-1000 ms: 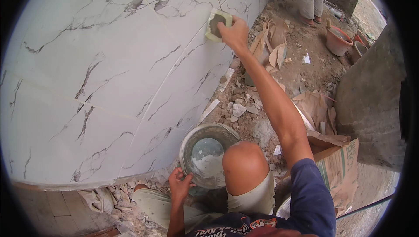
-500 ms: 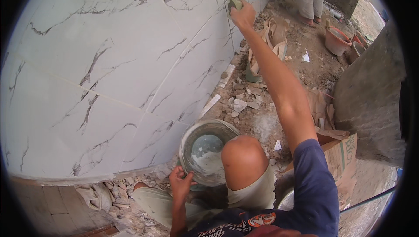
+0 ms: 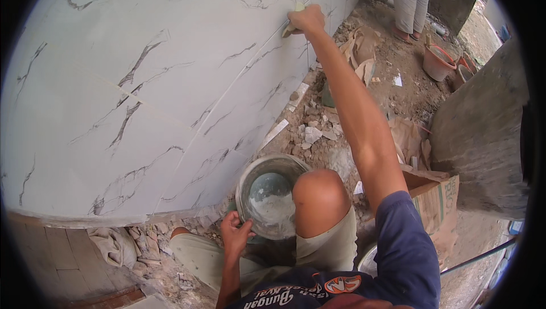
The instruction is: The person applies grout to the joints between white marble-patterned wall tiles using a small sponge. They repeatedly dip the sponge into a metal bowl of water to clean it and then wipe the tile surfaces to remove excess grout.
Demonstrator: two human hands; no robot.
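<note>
The right hand [image 3: 307, 19] at one o'clock gripped a pale sponge [image 3: 291, 29] against glossy veined marble tile [image 3: 170, 81]; the left hand [image 3: 236, 234] curled on the round metal bucket's [image 3: 244, 187] rim at six o'clock.

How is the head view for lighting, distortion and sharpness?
Head view: soft, even daylight with no glare on the white marble-veined tiles; fisheye bends the tile edge and blacks out the corners; the right hand and the round metal bucket are sharp.

Bucket [image 3: 267, 201] sits near, between left hand [image 3: 236, 234] and knee [image 3: 320, 201]; tiles [image 3: 142, 93] spread left, rubble [image 3: 318, 133] right.
</note>
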